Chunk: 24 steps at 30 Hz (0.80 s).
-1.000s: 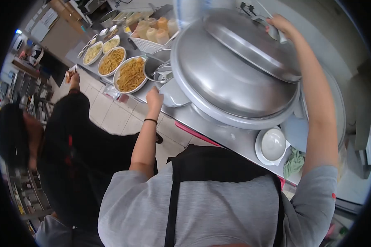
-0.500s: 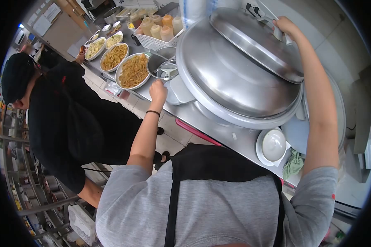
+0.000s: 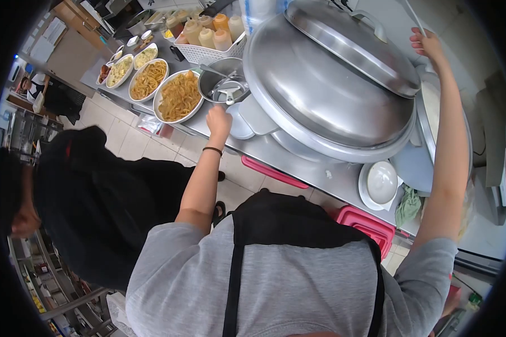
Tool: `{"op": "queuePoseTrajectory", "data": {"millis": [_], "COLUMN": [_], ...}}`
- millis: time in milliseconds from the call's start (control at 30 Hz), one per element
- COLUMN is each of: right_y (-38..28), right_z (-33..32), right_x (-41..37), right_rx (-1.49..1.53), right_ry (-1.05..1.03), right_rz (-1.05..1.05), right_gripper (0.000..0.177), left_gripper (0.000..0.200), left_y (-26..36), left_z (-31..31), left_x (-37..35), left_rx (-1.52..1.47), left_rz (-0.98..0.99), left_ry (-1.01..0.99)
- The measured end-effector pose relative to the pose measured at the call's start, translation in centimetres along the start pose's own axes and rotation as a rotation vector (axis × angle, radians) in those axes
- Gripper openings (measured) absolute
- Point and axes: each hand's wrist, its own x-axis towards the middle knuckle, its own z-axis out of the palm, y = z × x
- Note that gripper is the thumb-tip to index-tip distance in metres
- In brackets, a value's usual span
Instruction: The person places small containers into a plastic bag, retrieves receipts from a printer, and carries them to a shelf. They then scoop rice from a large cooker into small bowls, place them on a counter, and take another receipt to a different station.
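Note:
My left hand point(image 3: 219, 121) is closed beside a steel pot point(image 3: 210, 84) holding utensils, one with a white handle. Whatever lies inside the fist is hidden. A pale round dish point(image 3: 243, 124) shows just right of it. My raised right hand point(image 3: 428, 48) is closed around a long thin white utensil handle point(image 3: 415, 15), and its lower end is hard to make out. Left of that hand, a steel lid point(image 3: 348, 48) with a loop handle rests tilted on a large domed steel cooker lid point(image 3: 326, 90). Under my right forearm is an open round vessel point(image 3: 431, 104) with a white inside.
Oval plates of noodles point(image 3: 177, 98) line the counter at left, before a white basket point(image 3: 205, 54) of sauce bottles. White bowls point(image 3: 381, 182) and a green cloth point(image 3: 408, 205) lie at right. A pink crate point(image 3: 371, 224) sits below. A person in black point(image 3: 107, 196) stands close at left.
My right hand has moved off the loop handle of the tilted lid to the right, keeping the white utensil. My left hand stays near the pot. The person in black has turned and bent away.

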Motion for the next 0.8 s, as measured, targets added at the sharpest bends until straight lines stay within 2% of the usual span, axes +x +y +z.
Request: {"op": "queuePoseTrajectory", "data": {"millis": [67, 100, 133, 200, 233, 300, 333, 367, 400, 433, 467, 500, 533, 567, 600, 633, 700, 767, 800], "right_y": [0.6, 1.0, 1.5, 2.8, 3.4, 4.5, 6.4, 8.9, 10.5, 12.8, 13.6, 14.2, 15.0, 16.2, 17.0, 18.0, 19.7, 20.1, 19.9], "right_z": [-1.9, -3.0, -4.5, -7.4, -8.3, -10.8, -12.0, -13.2, -13.9, -15.7, -15.8, -16.1, -16.4, -16.5, -16.5, -16.3, -14.9, -13.5, -12.7], "right_x": [-1.3, -1.7, -2.1, -3.2, -3.8, -6.5, -6.9, -7.3, -8.7, -11.2, -12.7, -13.8, -14.6, -15.2, -15.6, -15.9, -16.2, -16.6, -17.0], "right_rx": [0.004, 0.015, 0.015, -0.188, -0.188, -0.308, -0.279, -0.260, -0.259, -0.566, -0.908, -1.062, -1.205, -1.212, -1.354, -1.489, -1.498, -1.500, -1.463], "right_ry": [0.034, 0.071, 0.066, 0.113, 0.125, 0.083, 0.078, 0.090, 0.154, 0.277, 0.403, 0.363, 0.314, 0.329, 0.306, 0.271, 0.201, 0.131, 0.047], "right_rz": [-0.043, -0.089, -0.097, -0.140, -0.137, -0.034, -0.031, -0.021, -0.123, -0.108, -0.246, -0.222, -0.204, -0.183, -0.324, -0.469, -0.481, -0.493, -0.475], "right_gripper": [0.034, 0.033, 0.033, 0.036, 0.036, 0.041, 0.043, 0.046, 0.042, 0.032, 0.020, 0.019, 0.018, 0.018, 0.019, 0.020, 0.017, 0.013, 0.010], "left_gripper": [0.008, 0.019, 0.019, 0.032, 0.038, 0.028, 0.028, 0.028, 0.029, 0.033, 0.042, 0.050, 0.055, 0.056, 0.057, 0.057, 0.060, 0.065, 0.070], "left_y": [-0.1, -0.4, -0.5, 0.5, 1.0, 1.8, 0.6, 0.5, -3.2, -4.3, -3.8, -8.3, -4.3, -4.4, -4.6, -2.5, 2.1, 8.7, 12.8], "left_z": [-0.6, -0.6, -0.7, -1.6, -2.0, -2.4, -1.9, -2.9, -1.0, -5.5, -8.1, -6.6, -11.4, -13.5, -15.1, -16.8, -18.8, -19.0, -19.0], "left_x": [-0.1, -0.2, -0.6, -1.4, -2.1, -3.7, -4.0, -4.8, -4.3, -4.7, -5.4, -5.0, -6.1, -6.0, -5.5, -5.0, -4.1, -3.9, -4.2], "left_rx": [-0.012, -0.001, -0.002, 0.012, 0.035, -0.041, -0.028, -0.095, 0.026, -0.180, -0.502, -0.806, -0.979, -1.127, -1.271, -1.364, -1.464, -1.698, -1.843], "left_rz": [0.019, 0.070, 0.063, 0.056, 0.110, 0.174, 0.316, 0.231, 0.172, -0.022, -0.290, -0.397, -0.537, -0.444, -0.352, -0.340, -0.322, -0.117, -0.049], "left_ry": [-0.050, -0.011, -0.005, -0.010, -0.052, 0.079, 0.169, 0.173, 0.233, -0.041, 0.024, 0.341, 0.277, 0.179, 0.081, 0.058, 0.068, -0.081, -0.238]}}
